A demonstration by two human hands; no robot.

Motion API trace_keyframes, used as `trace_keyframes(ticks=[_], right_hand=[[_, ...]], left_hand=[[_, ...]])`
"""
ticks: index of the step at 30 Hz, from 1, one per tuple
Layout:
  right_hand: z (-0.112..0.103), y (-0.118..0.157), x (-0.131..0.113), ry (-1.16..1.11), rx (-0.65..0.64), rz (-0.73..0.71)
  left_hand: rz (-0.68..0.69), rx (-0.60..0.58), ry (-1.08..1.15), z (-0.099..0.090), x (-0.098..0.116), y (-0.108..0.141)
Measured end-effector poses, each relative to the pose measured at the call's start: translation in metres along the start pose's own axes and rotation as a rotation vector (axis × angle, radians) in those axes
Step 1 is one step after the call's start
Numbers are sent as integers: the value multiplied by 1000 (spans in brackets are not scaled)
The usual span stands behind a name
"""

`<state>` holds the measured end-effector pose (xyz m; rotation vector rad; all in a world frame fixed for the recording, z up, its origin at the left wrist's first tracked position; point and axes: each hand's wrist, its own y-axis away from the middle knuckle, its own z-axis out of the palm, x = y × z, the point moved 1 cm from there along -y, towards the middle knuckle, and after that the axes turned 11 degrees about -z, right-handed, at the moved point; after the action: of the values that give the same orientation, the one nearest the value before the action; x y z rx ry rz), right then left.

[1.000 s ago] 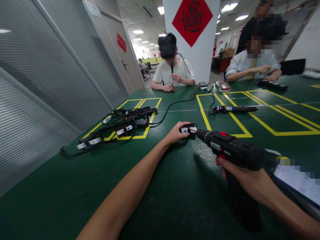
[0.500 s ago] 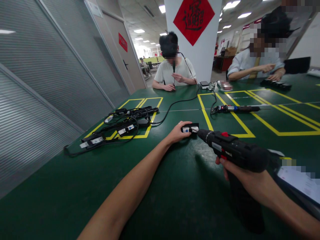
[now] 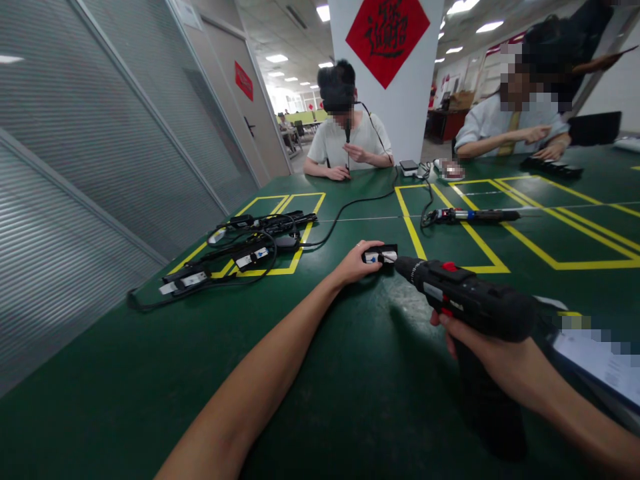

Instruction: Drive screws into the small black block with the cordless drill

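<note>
My left hand (image 3: 359, 262) is closed on a small black module with a white face and a blue part (image 3: 388, 256), steadying it on the green table (image 3: 320, 373). In my right hand (image 3: 493, 357) is a black cordless drill (image 3: 470, 299) with red accents, my fingers wrapped round its grip near the trigger. The drill's chuck points left at the module, and its bit reaches the right part of the white face. Whether the bit sits in a screw is too small to tell.
Black modules with tangled cables (image 3: 255, 250) lie on the left. A pen-shaped electric screwdriver (image 3: 475, 217) rests on the right, a clipboard with paper (image 3: 600, 357) at the right edge. Two people (image 3: 357, 137) sit across the table, one holding a screwdriver. Yellow tape (image 3: 415, 233) marks the table.
Both hands, the module and the drill stay almost in place. At the far right, a dark-clothed person's arm has come into view behind the seated person.
</note>
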<state>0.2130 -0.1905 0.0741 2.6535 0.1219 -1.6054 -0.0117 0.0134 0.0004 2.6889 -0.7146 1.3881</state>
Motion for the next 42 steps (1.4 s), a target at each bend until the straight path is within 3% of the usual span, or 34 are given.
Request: trace_keyframes(ticks=[14, 42], right_hand=[[-5, -1, 3, -74, -13, 7], [-3, 0, 2, 20, -20, -6]], left_hand=[[1, -2, -5, 1, -2, 0], [-8, -9, -11, 0, 4, 2]])
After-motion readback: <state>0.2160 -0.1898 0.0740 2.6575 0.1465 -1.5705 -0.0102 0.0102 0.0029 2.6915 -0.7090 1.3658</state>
